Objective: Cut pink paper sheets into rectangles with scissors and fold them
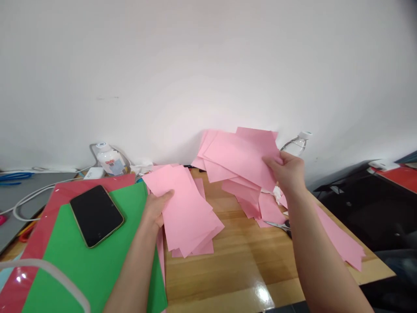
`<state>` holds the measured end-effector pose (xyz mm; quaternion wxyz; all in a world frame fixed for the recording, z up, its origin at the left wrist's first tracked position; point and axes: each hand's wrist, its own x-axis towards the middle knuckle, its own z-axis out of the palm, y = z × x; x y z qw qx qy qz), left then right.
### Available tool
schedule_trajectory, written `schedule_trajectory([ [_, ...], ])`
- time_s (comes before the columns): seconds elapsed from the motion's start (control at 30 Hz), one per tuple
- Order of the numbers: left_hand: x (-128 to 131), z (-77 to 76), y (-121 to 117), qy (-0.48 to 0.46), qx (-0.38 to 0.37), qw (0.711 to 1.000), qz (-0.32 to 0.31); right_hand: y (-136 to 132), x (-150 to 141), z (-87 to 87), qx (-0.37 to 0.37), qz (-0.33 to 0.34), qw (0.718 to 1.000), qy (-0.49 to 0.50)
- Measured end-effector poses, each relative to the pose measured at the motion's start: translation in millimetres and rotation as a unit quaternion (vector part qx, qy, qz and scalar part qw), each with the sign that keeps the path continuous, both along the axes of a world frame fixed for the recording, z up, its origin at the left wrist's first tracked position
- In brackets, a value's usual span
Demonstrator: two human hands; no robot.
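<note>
My left hand (156, 209) is closed on a fanned stack of pink paper sheets (187, 208), its thumb lying across the top sheet. The sheets tilt above the wooden table. Higher up and to the right, my right hand (289, 170) pinches another fan of pink sheets (241, 154) by their right edge, with the thumb on top. Beneath that fan lie loose pink paper pieces (272, 209) and a pair of scissors (279, 225), which my right forearm partly hides. The fingers under both stacks are out of sight.
Left on the wooden table (228, 278), a black phone (97, 215) rests on green sheets (130, 217) over a red sheet (42, 243). A white bottle (111, 160) and a clear bottle (297, 144) stand by the wall. More pink strips (340, 239) lie at right.
</note>
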<state>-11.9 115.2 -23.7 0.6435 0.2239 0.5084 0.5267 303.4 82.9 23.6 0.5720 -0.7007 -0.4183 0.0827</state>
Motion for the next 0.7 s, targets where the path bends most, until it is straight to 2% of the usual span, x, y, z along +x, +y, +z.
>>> schedule_trajectory([
  [0.1, -5.8, 0.3, 1.7, 0.0, 0.0, 1.0, -0.005, 0.5, 11.9, -6.6, 0.074, 0.018, 0.981, 0.178],
  [0.2, -6.8, -0.9, 1.7, -0.015, -0.004, 0.999, -0.031, 5.6, 6.1, -21.5, 0.08, 0.062, 0.963, 0.25],
  [0.33, 2.1, -7.2, 0.6, -0.063, -0.025, 0.992, -0.104, 9.7, -25.4, -39.4, 0.014, 0.166, 0.948, 0.273],
  [0.43, 8.5, -11.7, 0.6, -0.096, -0.029, 0.986, -0.134, 11.7, -49.3, -49.8, -0.034, 0.22, 0.936, 0.272],
  [0.53, 9.3, -14.9, 0.1, -0.13, -0.004, 0.98, -0.152, 15.1, -62.9, -58.7, -0.053, 0.23, 0.937, 0.256],
  [0.7, 5.8, -20.0, -4.0, -0.179, 0.077, 0.963, -0.185, 21.1, -70.8, -70.7, -0.061, 0.227, 0.942, 0.24],
])
